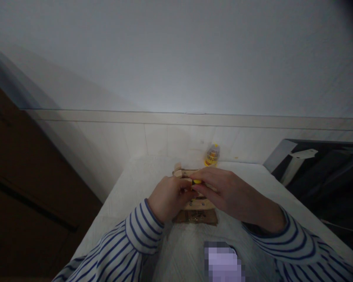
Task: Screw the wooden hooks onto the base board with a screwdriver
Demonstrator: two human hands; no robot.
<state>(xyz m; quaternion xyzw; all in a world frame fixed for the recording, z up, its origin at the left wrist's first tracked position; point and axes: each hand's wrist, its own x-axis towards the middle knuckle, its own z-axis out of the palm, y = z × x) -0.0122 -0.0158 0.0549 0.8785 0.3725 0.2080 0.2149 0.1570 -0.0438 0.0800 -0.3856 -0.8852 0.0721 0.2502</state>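
Both my hands meet over a small wooden model (197,203) on a white table (135,188). My left hand (167,197) is curled shut against the model's left side. My right hand (223,192) reaches across from the right, its fingers pinched on a small yellow piece (197,181) at the top of the model. A brown printed sheet (195,216) lies under the model. Both forearms wear blue-and-white striped sleeves.
A small yellow-labelled bottle (212,154) stands at the table's far edge by the tiled wall. A dark wooden door or cabinet (23,188) fills the left. A dark surface with a white bracket (302,158) lies to the right. A blurred purple patch (222,262) sits near me.
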